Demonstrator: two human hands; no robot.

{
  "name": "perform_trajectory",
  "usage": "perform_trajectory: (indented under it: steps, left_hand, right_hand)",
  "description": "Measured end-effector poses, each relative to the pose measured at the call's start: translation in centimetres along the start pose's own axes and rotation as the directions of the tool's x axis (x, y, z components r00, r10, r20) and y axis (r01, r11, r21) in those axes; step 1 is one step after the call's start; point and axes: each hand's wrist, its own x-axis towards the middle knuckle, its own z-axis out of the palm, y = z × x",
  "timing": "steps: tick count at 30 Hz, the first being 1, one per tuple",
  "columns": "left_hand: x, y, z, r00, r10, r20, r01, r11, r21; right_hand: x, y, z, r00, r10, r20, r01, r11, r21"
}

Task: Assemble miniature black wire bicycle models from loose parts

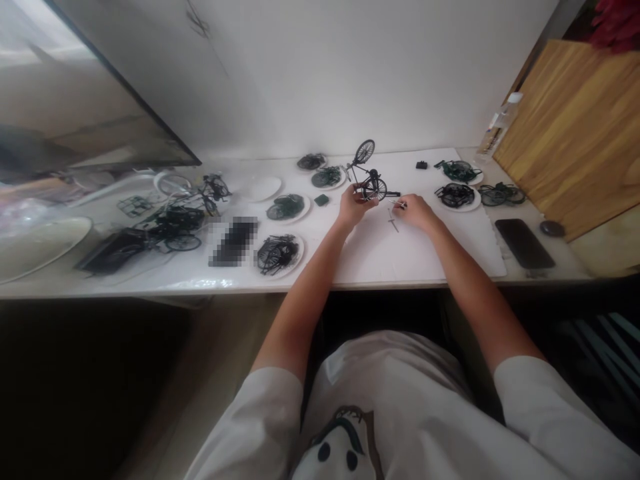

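A small black model bicycle [369, 175] is tilted in my left hand [355, 205], whose fingers are wrapped around its lower part. Close to its rear wheel, my right hand [414, 211] is closed in a pinch at a small thin piece, too small to name. A dark bar-like part [394, 194] shows between the bicycle and my right fingertips. Below my right hand a thin grey cross-shaped piece [393, 221] lies on the white board [425, 257]. A small green block [321, 199] lies left of my left hand.
Plates of wheels and frame parts stand on both sides, among them a near-left plate [300, 257] and a right plate [475, 200]. Assembled model bicycles [187, 213] crowd the left. A phone [525, 243], a bottle [497, 130] and a wooden panel [580, 133] are at right.
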Motion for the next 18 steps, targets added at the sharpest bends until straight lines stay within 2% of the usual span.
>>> perform_trajectory:
  steps: [5, 10, 13, 16, 18]
  left_hand:
    - [0.0, -0.2, 0.0, 1.0, 0.002, 0.006, -0.002, 1.0, 0.026]
    - [0.2, -0.5, -0.1, 1.0, 0.007, 0.006, -0.008, 1.0, 0.02]
    - [0.3, -0.6, -0.2, 1.0, 0.009, 0.002, -0.009, 1.0, 0.022]
    - [0.5, -0.8, -0.2, 1.0, 0.021, -0.001, -0.021, 1.0, 0.019]
    - [0.6, -1.1, -0.2, 1.0, 0.029, 0.01, -0.029, 0.999, 0.019]
  right_hand:
    - [-0.7, -0.8, -0.2, 1.0, -0.002, -0.006, 0.002, 0.999, -0.034]
    - [-0.4, -0.4, 0.1, 1.0, -0.017, -0.024, 0.018, 1.0, 0.015]
    - [0.1, -0.1, 0.2, 0.99, -0.012, -0.139, 0.03, 0.991, 0.132]
    - [0.4, -0.3, -0.1, 0.95, 0.006, -0.314, 0.095, 0.947, 0.306]
    - [0.2, -0.7, -0.3, 0.921, -0.004, -0.39, 0.164, 0.911, 0.378]
